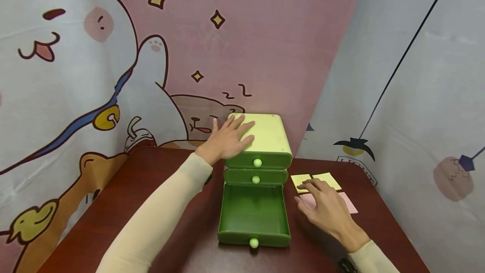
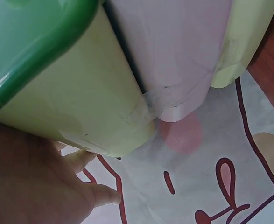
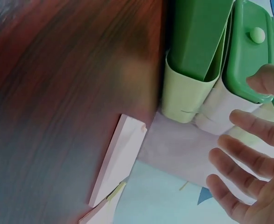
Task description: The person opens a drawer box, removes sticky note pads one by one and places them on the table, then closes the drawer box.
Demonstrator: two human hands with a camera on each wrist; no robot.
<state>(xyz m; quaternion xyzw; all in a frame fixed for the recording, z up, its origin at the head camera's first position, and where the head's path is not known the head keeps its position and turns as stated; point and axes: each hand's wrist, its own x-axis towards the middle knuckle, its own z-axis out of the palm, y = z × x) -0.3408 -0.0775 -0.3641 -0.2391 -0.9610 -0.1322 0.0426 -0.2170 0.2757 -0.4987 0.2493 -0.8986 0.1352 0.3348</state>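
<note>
My left hand lies flat with spread fingers on the pale yellow top of a small drawer cabinet. The cabinet has green drawer fronts with round light-green knobs. Its bottom drawer is pulled out and bare inside, while the upper two drawers are in. Beside the cabinet, my right hand hovers over sticky note pads with relaxed fingers and holds nothing. Two yellow pads are behind pink pads, partly hidden by this hand. In the right wrist view the fingers are spread apart from a pink pad.
Everything stands on a dark red-brown wooden table. A cloth backdrop with cartoon animals hangs right behind the table and along both sides. In the left wrist view, the cabinet's side shows yellow and pinkish tiers with clear tape between them.
</note>
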